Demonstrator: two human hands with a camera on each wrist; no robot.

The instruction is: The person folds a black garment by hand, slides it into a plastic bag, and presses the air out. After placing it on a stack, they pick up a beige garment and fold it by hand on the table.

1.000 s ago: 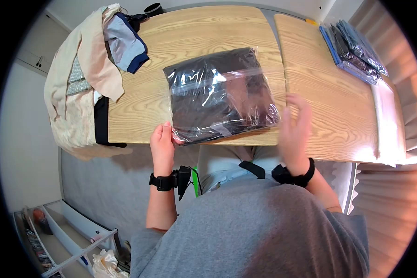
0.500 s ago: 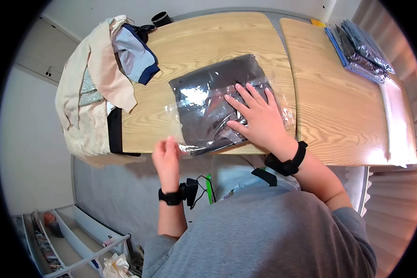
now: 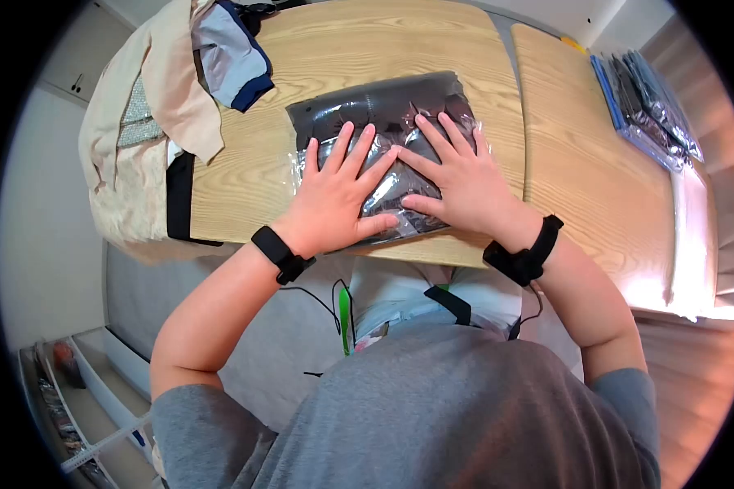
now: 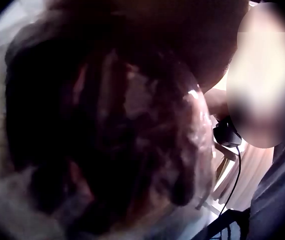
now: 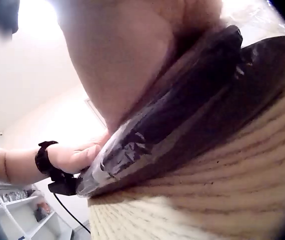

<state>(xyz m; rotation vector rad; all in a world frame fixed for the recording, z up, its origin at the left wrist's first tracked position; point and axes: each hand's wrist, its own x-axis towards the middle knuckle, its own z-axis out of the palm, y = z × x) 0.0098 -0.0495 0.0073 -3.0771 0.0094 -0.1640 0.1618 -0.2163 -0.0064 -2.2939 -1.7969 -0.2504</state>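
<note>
A dark folded garment in a clear plastic bag (image 3: 383,102) lies flat near the front edge of the wooden table. My left hand (image 3: 334,196) rests on the left part of the bag, its fingers straight and spread. On the right part my right hand (image 3: 465,179) presses down, also with straight, spread fingers. The index fingertips of both hands come together near the bag's middle. In the right wrist view, the bag's side (image 5: 182,120) shows its thickness under the palm. The left wrist view is dark, with the shiny plastic (image 4: 192,110) close to the camera.
Loose clothes, among them a beige garment (image 3: 167,90) and a grey-blue one with navy trim (image 3: 228,61), hang over the table's left end. Bagged clothes (image 3: 648,106) are stacked on the right table (image 3: 587,179), behind a white plastic sheet (image 3: 693,236). Shelves (image 3: 98,407) stand lower left.
The right hand came in from the right and settled on the bag. My left hand let go of the bag's lower left corner and moved onto its top, fingers spread.
</note>
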